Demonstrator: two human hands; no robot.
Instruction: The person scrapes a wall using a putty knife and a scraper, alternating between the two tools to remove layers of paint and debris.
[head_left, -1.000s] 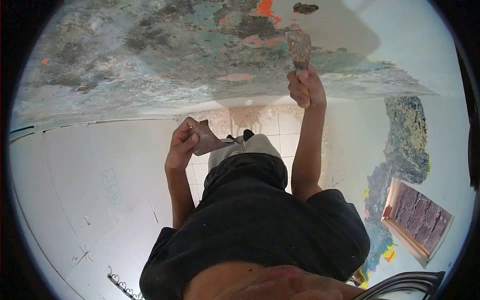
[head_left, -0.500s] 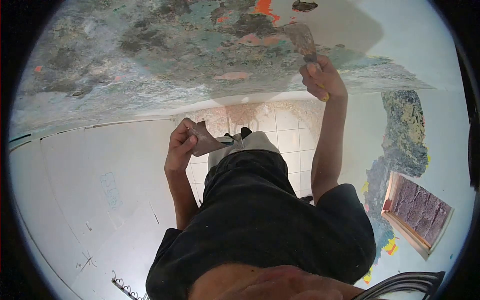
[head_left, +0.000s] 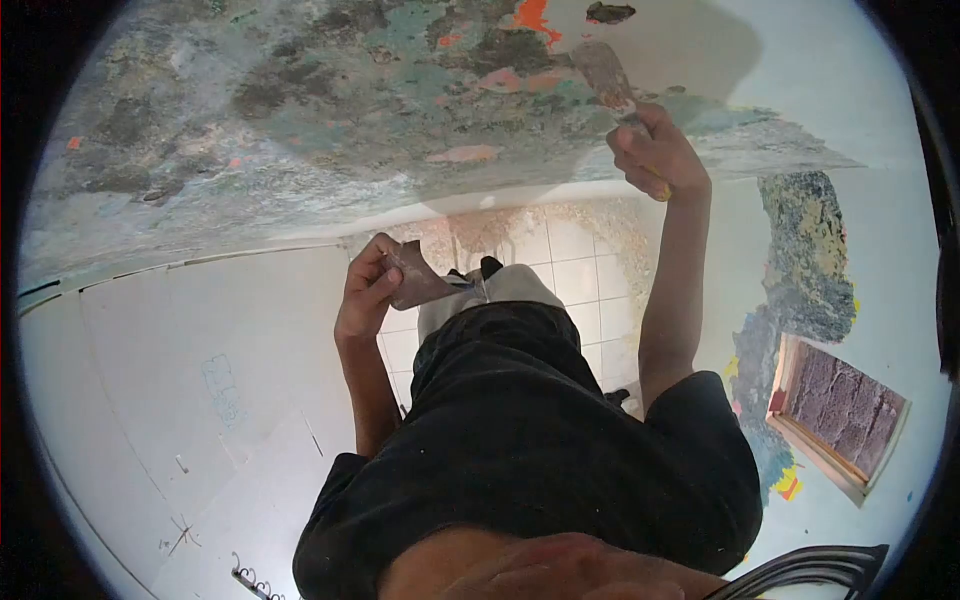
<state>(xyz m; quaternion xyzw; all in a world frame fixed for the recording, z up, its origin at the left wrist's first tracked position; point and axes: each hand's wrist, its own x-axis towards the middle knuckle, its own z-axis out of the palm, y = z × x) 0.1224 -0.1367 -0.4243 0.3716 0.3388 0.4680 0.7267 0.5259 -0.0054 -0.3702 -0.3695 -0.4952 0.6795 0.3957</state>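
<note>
My right hand (head_left: pixel 658 155) is wrapped round the handle of a putty knife (head_left: pixel 603 78), its broad, dusty blade lying at the wall in front of me. That wall (head_left: pixel 330 130) is scraped and mottled grey-green, with orange and pink patches; smooth pale paint borders it near the blade. Lower on the left, my left hand (head_left: pixel 370 287) pinches a curled brown sheet (head_left: pixel 420 277), which looks like sandpaper, between thumb and fingers. The sheet hangs in front of my light trousers, away from the wall.
White floor tiles (head_left: pixel 580 270) with dusty debris lie at the wall's foot. A framed opening (head_left: pixel 840 410) and a scraped strip (head_left: pixel 810 255) are on the right wall. At the left stands a white panel (head_left: pixel 140 370), with a row of hooks (head_left: pixel 255 580) at the bottom.
My right hand has shifted slightly right, and the putty knife's blade has moved a little with it. My left hand and the brown sheet have shifted slightly right.
</note>
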